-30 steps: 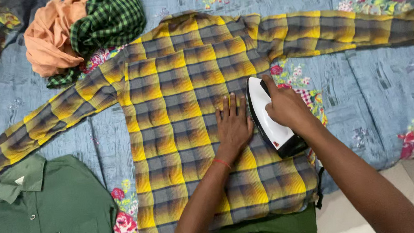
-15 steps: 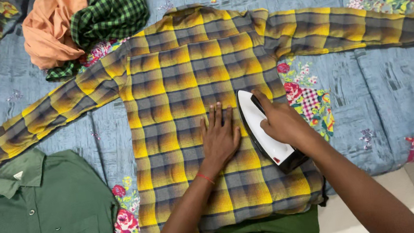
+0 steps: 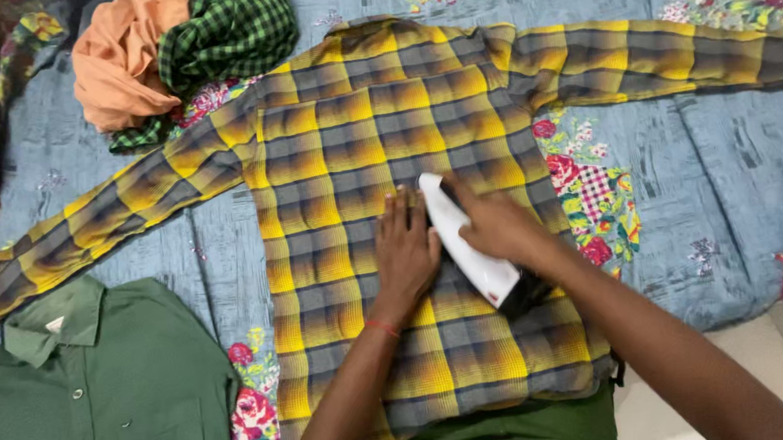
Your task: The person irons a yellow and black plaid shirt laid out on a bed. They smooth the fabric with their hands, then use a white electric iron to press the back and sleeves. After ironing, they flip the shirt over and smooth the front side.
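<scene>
Fingers (image 3: pixel 475 205) grip iron (image 3: pixel 464 242); left hand (image 3: pixel 406 252) flattens shirt (image 3: pixel 347 148)

small white label (image 3: pixel 56 325), green shirt collar (image 3: pixel 42 328), seemingly

- A yellow-and-grey checked shirt (image 3: pixel 358 157) lies spread flat on a blue flowered bedsheet (image 3: pixel 737 180), both sleeves stretched out to the sides.
- The left hand (image 3: pixel 406 252) presses palm-down on the middle of the shirt, fingers together and pointing away from the person; a red thread circles its wrist.
- The right hand (image 3: pixel 496 225) closes around the handle of a white iron (image 3: pixel 464 242), which rests on the shirt just beside the left hand, nose pointing up and to the left.
- A green buttoned shirt (image 3: pixel 87 407) lies at the lower left.
- An orange cloth (image 3: pixel 118 65) and a green checked cloth (image 3: pixel 224 32) sit bunched together at the upper left.
</scene>
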